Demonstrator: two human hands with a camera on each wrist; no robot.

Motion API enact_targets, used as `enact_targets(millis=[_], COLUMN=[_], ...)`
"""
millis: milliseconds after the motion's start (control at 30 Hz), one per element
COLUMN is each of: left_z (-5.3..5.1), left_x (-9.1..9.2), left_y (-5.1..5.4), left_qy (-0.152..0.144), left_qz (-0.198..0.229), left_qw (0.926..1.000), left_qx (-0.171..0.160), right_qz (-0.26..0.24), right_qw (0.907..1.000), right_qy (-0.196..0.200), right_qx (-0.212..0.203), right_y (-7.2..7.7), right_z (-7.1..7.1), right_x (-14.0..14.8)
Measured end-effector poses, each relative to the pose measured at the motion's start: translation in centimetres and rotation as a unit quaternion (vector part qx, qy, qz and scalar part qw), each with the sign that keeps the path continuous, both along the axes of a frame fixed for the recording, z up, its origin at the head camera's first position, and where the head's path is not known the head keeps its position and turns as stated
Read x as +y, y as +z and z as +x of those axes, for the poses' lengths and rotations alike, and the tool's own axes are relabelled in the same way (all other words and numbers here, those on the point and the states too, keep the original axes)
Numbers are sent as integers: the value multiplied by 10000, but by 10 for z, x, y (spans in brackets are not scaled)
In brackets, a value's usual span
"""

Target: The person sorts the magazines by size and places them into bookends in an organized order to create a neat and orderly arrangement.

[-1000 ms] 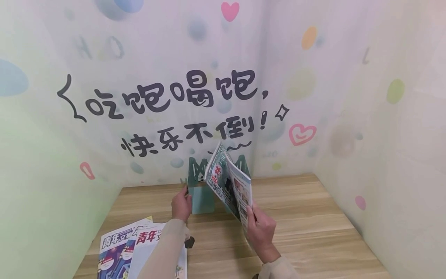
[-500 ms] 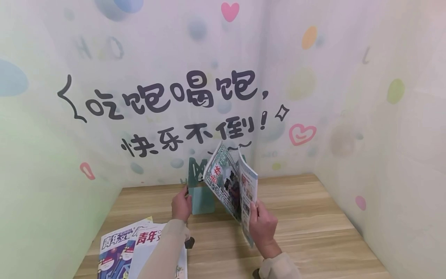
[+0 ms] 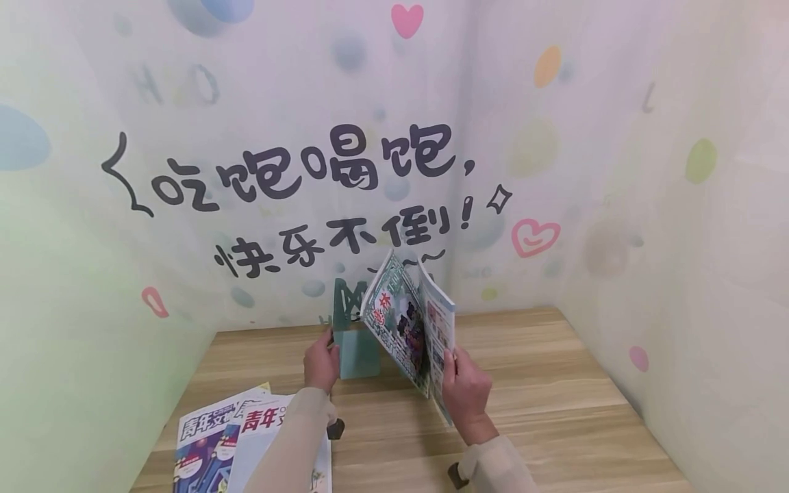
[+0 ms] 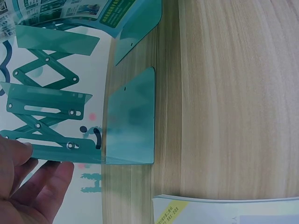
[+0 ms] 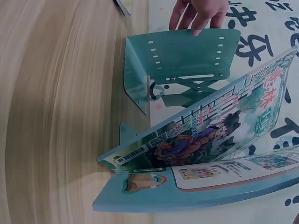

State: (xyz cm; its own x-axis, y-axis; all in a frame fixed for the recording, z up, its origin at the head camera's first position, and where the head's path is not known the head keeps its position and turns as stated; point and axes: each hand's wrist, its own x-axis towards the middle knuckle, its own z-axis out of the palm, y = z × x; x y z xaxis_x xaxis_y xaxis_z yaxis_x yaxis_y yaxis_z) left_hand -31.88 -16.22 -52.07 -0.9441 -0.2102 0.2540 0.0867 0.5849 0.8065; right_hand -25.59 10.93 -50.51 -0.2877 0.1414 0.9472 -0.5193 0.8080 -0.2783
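Observation:
A green metal expandable bookend [image 3: 359, 353] stands at the back of the table. At its left end plate, my left hand [image 3: 321, 363] pinches the edge between thumb and fingers, seen closely in the left wrist view [image 4: 35, 186]. My right hand [image 3: 466, 390] grips a magazine with a pale blue back cover [image 5: 196, 191], held upright in front of the bookend's right part. Beside it leans another magazine with an illustrated cover [image 3: 401, 322], tilted left and splayed from the first. The two cover much of the bookend's right side. Whether their lower edges touch the bookend is unclear.
Several magazines [image 3: 206, 445] lie overlapping at the table's front left, partly under my left forearm. The wood-grain table [image 3: 555, 383] extends to the right. A printed fabric wall [image 3: 277, 294] rises right behind the bookend.
The two magazines have spread further apart, so more of the illustrated cover shows. My right hand has shifted slightly right. The left hand and bookend have stayed put.

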Motion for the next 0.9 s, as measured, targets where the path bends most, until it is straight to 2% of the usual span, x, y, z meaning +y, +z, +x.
enact_targets(millis=[467,900], left_z=[1,3], left_x=[0,1], left_y=[-1,3], left_qy=[-9,23], left_qz=[23,33], left_qw=[10000,10000], left_qx=[45,83], right_qz=[148,281], right_qw=[9996,9985], right_qy=[-181,-211], right_qx=[-185,-427], right_y=[-6,-12], right_z=[-11,-21], right_x=[-4,-7])
